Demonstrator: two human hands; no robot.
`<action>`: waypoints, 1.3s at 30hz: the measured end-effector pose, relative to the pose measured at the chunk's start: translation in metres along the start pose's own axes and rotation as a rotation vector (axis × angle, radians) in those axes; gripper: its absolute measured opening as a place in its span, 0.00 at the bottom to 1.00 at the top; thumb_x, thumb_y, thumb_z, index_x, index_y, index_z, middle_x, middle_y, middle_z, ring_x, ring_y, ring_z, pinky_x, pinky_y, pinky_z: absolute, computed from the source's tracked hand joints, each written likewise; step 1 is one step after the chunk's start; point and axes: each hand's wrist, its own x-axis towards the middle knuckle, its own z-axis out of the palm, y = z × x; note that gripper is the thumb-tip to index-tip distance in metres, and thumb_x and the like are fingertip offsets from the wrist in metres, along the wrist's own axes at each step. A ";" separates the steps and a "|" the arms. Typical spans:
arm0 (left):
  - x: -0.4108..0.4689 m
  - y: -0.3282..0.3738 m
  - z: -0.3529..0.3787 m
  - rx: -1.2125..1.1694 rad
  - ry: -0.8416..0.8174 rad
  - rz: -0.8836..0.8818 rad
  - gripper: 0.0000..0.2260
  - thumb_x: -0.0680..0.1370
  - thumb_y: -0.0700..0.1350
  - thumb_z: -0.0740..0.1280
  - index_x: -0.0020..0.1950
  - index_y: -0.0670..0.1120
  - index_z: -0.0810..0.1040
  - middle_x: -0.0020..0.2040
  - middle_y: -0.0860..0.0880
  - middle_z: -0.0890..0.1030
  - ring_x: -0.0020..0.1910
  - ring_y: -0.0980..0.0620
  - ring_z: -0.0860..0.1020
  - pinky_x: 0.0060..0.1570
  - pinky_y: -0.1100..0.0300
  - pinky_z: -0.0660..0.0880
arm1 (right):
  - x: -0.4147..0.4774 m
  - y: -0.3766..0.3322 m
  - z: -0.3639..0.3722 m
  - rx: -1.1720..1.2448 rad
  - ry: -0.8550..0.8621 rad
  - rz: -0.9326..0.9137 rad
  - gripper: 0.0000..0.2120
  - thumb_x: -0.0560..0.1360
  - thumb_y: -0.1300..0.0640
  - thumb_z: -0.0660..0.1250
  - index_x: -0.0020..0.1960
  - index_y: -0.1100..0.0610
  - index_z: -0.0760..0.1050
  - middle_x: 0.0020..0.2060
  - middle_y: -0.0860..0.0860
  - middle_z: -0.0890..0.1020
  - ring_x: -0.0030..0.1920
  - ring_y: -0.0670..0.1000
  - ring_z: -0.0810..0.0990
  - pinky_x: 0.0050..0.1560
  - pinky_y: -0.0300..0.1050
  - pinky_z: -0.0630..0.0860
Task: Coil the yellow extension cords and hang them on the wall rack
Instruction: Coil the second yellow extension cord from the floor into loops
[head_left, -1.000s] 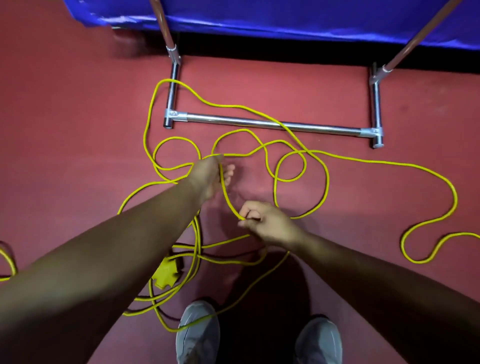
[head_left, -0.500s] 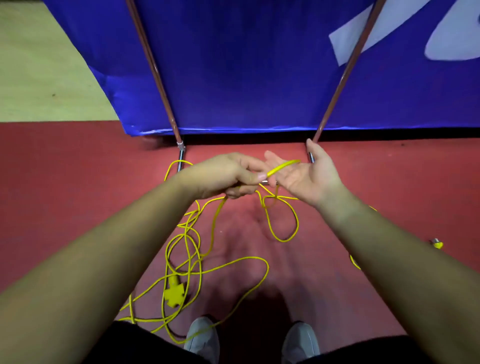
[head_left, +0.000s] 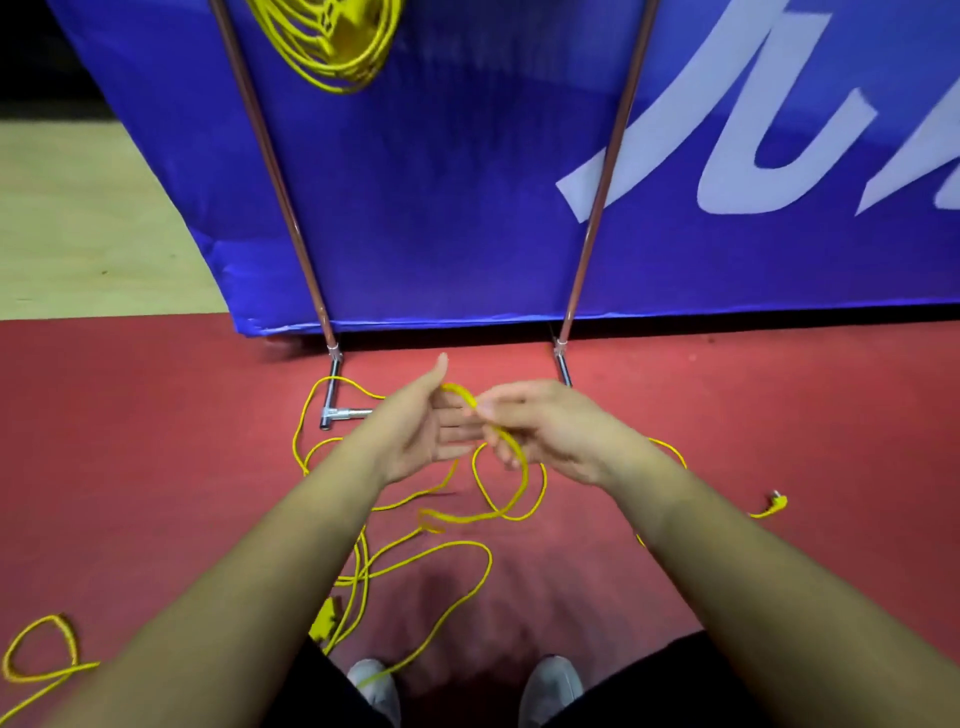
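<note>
Filling the upper view, a blue banner bore large white lettering, cropped and unreadable. Two metal poles stood before it. High on the banner hung a coiled yellow cord. Below the banner, a loose yellow extension cord sprawled across the red floor. The left hand lay open under the cord, while the right hand pinched it. A plug lay far right.
</note>
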 end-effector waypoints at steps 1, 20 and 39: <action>0.002 -0.001 0.009 -0.133 -0.029 -0.007 0.30 0.78 0.63 0.58 0.56 0.34 0.74 0.42 0.40 0.83 0.41 0.42 0.83 0.47 0.49 0.79 | -0.004 0.006 0.008 -0.061 -0.067 0.033 0.05 0.79 0.62 0.64 0.47 0.58 0.78 0.32 0.53 0.79 0.29 0.50 0.77 0.31 0.40 0.75; -0.009 -0.021 -0.030 0.694 -0.251 -0.035 0.30 0.70 0.63 0.70 0.57 0.38 0.77 0.46 0.45 0.85 0.45 0.52 0.82 0.51 0.59 0.77 | 0.045 0.052 -0.034 0.705 0.283 0.159 0.05 0.79 0.66 0.58 0.48 0.62 0.72 0.33 0.53 0.76 0.19 0.44 0.65 0.20 0.35 0.61; -0.034 -0.034 0.000 0.925 -0.495 -0.063 0.10 0.80 0.47 0.62 0.48 0.41 0.79 0.29 0.52 0.73 0.28 0.54 0.70 0.28 0.64 0.65 | 0.044 0.048 -0.005 0.929 0.088 0.271 0.19 0.81 0.51 0.59 0.54 0.68 0.72 0.37 0.56 0.78 0.25 0.49 0.77 0.23 0.37 0.72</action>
